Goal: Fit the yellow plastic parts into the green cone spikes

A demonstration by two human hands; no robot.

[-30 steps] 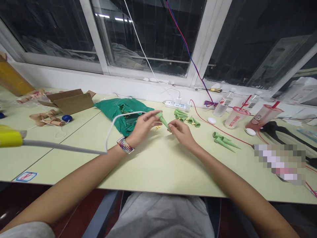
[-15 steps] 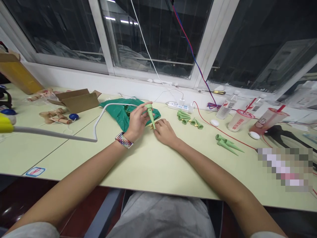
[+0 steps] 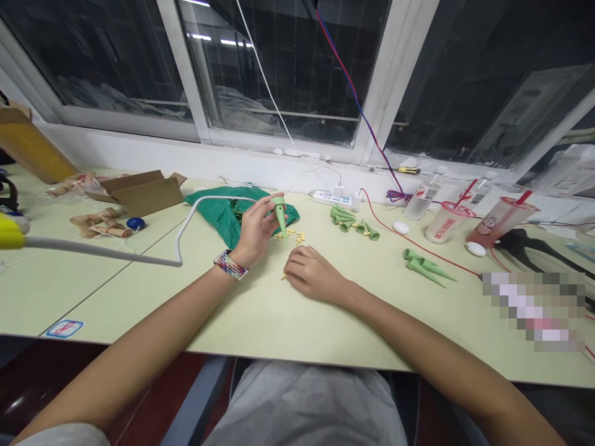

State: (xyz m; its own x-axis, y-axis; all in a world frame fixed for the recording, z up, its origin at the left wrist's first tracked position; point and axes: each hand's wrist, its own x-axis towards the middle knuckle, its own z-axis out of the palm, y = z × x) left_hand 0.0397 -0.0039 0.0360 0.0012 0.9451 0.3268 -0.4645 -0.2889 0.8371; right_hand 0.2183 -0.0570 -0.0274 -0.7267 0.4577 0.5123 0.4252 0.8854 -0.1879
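My left hand (image 3: 253, 230) holds a green plastic cone spike (image 3: 280, 217) upright between fingers and thumb, tip down, above a crumpled green plastic bag (image 3: 223, 214). Small yellow plastic pieces (image 3: 289, 235) lie on the table just beyond my right hand (image 3: 311, 275). That hand rests palm down with curled fingers, and one small yellow piece (image 3: 283, 277) lies by its fingertips. Whether the fingers hide anything is hard to see. Further right stand a cluster of green cones (image 3: 348, 220) and a second group (image 3: 425, 265).
A pale green table runs along a window. A cardboard box (image 3: 139, 196), rolled brown paper pieces (image 3: 100, 223) and a blue ball (image 3: 135, 223) lie left. A white power strip (image 3: 337, 199), a plastic bottle (image 3: 421, 203), plastic cups (image 3: 449, 223) and a red wire (image 3: 418, 251) lie right.
My right hand has drawn back toward me and off the yellow pieces, which now show on the table. My left hand still holds the green cone, now more upright.
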